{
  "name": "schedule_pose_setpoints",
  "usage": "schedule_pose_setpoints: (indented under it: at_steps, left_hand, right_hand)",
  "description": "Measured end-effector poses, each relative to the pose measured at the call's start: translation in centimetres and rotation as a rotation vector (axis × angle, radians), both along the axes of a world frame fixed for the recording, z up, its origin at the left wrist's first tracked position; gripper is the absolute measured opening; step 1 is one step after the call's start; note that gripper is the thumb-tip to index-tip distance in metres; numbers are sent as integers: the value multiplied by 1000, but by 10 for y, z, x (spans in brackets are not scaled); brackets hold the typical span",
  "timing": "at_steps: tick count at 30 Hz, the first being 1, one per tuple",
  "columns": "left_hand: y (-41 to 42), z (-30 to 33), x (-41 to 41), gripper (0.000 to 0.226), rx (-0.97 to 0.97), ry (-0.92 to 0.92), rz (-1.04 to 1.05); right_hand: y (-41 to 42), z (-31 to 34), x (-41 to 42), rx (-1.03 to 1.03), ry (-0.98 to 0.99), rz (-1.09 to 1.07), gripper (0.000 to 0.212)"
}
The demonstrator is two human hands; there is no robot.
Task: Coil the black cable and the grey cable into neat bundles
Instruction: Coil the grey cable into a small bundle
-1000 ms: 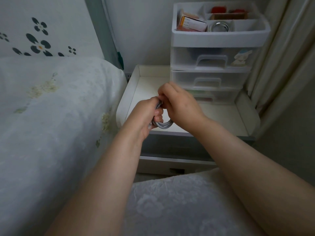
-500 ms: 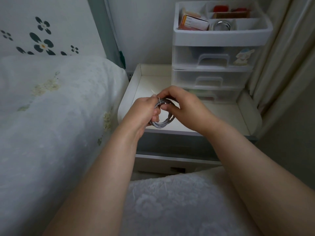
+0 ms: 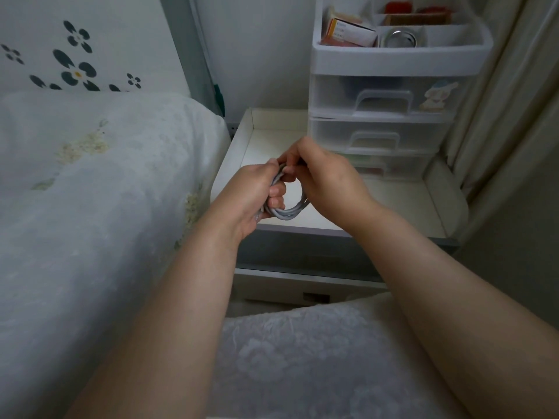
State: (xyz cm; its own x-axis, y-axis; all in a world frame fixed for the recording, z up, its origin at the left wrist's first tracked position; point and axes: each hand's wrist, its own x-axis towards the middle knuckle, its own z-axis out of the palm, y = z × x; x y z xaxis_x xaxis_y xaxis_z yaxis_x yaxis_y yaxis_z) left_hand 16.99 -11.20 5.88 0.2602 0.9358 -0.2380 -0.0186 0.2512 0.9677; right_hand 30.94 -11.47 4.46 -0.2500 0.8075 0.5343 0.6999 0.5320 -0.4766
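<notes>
The grey cable point(image 3: 287, 212) is wound into a small round coil held above the front edge of the white bedside table point(image 3: 390, 204). My left hand point(image 3: 251, 198) grips the coil's left side with curled fingers. My right hand point(image 3: 326, 179) pinches the top of the coil with thumb and fingertips, covering its right side. The coil's lower arc shows between the two hands. No black cable is in view.
A clear plastic drawer unit point(image 3: 384, 101) with a top tray of small boxes stands at the back of the table. A bed with a white cover point(image 3: 90, 207) lies on the left, a curtain point(image 3: 514, 86) on the right. White fabric point(image 3: 302, 358) covers my lap.
The coil has widened into an open ring. My right hand has shifted from the coil's front to its top, and my left hand's grip has turned slightly.
</notes>
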Motion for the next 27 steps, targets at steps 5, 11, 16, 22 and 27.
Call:
schedule_pose_setpoints:
  at_steps: [5, 11, 16, 22, 27]
  left_hand:
    - [-1, 1, 2, 39, -15, 25, 10]
    - [-3, -1, 6, 34, 73, 197, -46]
    - [-1, -2, 0, 28, 200, 427, -161]
    - [-1, 3, -15, 31, 175, 425, -333]
    - [2, 4, -22, 32, 186, 340, -315]
  right_hand:
    - [0, -3, 0, 9, -50, -21, 3]
    - [-1, 1, 6, 7, -16, -58, 5]
    - [-6, 2, 8, -135, 40, 99, 9]
    - [-11, 6, 6, -50, -92, 109, 5]
    - [-11, 12, 3, 52, -71, 109, 3]
